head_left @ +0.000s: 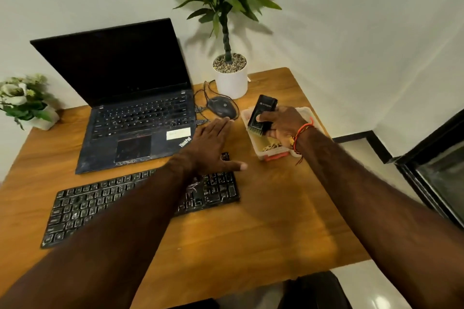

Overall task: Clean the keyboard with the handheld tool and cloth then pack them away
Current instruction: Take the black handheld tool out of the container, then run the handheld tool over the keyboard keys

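A black external keyboard (82, 206) lies on the wooden table (263, 228) in front of me, partly hidden by my left forearm. My right hand (283, 125) grips a black handheld cleaning tool (263, 110), brush end down, above a clear plastic box (273, 152) at the right. A yellowish cloth (268, 145) shows inside the box. My left hand (211, 148) hovers flat with straight fingers between the keyboard's far right corner and the mouse, holding nothing.
An open black laptop (130, 113) sits behind the keyboard. A wired black mouse (222, 106) lies beside it. A potted plant in a white pot (231, 80) stands at the back, a flower pot (27, 103) at the left edge.
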